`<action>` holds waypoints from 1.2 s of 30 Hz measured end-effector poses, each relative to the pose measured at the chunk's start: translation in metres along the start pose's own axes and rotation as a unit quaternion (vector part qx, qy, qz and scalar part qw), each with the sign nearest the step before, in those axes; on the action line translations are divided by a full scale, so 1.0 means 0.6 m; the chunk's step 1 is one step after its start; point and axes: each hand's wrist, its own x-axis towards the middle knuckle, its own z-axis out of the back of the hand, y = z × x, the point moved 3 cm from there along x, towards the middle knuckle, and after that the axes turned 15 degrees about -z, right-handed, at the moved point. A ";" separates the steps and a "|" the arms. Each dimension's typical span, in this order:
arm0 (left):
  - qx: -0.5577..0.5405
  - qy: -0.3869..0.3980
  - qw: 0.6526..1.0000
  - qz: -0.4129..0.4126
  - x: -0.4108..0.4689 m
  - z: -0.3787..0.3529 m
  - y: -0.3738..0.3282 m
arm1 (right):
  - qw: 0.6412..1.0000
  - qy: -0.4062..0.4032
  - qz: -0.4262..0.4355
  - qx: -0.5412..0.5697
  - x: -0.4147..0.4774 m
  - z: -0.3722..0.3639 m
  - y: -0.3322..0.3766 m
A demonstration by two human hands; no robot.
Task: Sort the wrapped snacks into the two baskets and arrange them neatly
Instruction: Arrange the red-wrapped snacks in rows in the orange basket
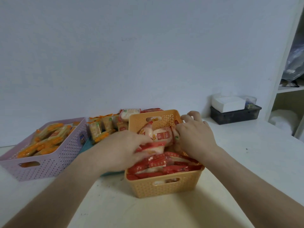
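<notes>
Here, left hand [125, 150] grips a red-and-white snack packet [152, 146] in the orange basket [164, 186]; right hand [195, 137] grasp unclear.

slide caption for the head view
Left hand and right hand arrange red-wrapped snacks in the orange basket near the purple basket.

Materials: orange rectangular basket [164, 186] and lilac rectangular basket [49, 162] are moulded plastic with perforated lattice walls and a satin sheen; red-and-white wrapped snacks [164, 163] and orange wrapped snacks [47, 137] are in thin crinkled film, glossy, partly clear; white tabletop [238, 162] is smooth, matt; dark storage box [235, 115] is smoky translucent plastic.
</notes>
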 end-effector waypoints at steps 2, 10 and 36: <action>-0.030 0.043 0.999 -0.003 -0.008 -0.017 -0.006 | 1.000 0.001 0.008 -0.003 -0.003 0.005 0.002; -0.085 -0.007 0.995 -0.058 0.031 -0.037 -0.039 | 0.998 0.016 0.064 0.005 -0.010 0.021 0.013; -0.012 0.028 0.997 -0.067 0.023 -0.054 -0.017 | 0.962 0.188 0.097 0.174 -0.032 0.029 -0.007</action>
